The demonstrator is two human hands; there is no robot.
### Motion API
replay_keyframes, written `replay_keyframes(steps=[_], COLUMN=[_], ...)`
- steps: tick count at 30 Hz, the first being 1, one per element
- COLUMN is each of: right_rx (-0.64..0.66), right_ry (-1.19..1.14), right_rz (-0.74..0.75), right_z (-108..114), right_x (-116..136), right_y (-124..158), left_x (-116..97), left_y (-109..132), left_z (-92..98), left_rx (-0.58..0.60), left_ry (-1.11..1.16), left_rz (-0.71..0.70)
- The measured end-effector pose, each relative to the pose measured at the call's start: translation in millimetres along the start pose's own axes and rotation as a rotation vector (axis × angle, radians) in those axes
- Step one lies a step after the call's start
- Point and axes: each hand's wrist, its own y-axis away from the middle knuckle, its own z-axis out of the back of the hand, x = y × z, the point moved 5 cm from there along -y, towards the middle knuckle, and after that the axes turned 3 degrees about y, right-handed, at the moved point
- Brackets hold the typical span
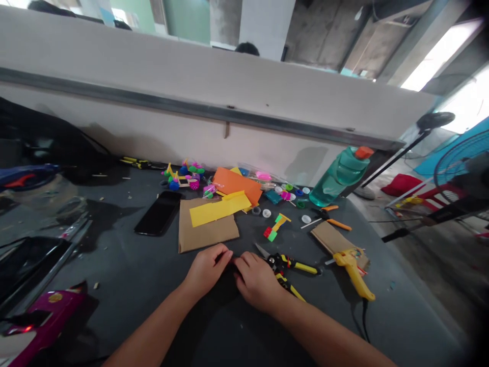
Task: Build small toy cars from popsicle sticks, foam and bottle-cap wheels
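My left hand [206, 267] is closed above the dark tabletop, thumb and fingertips pressed together. Close beside it, my right hand [256, 281] has its fingers curled, tips almost meeting the left ones. Anything pinched between them is too small or hidden to make out. Just right of my right hand lie cutting pliers [274, 262] with yellow-black handles, partly covered by that hand. Beyond my hands is a piece of cardboard [204, 238] with a yellow paper strip [219, 208] on it. A small red, green and yellow plastic piece [275, 229] lies behind the pliers.
A yellow glue gun [353, 272] rests on cardboard at right, near orange-handled pliers [338, 224] and a green bottle [338, 176]. A black phone [158, 213] lies left of the cardboard. Orange paper [239, 184], bottle caps and colourful toy parts [183, 178] line the back wall.
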Motion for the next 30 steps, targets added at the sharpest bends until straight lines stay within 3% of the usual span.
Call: replay_keyframes(steps=[11, 30], right_rx=[0.027, -0.031], right_ry=[0.053, 0.164], right_rz=[-0.003, 0.026], right_z=[-1.2, -8.1], right_x=[1.6, 8.6], right_y=[-0.5, 5.4], left_x=[4.6, 0.2], left_y=[-4.5, -3.8], left_z=[1.1, -2.0], left_rx=[0.031, -0.021], left_ry=[0.012, -0.132], left_rz=[0.034, -0.067])
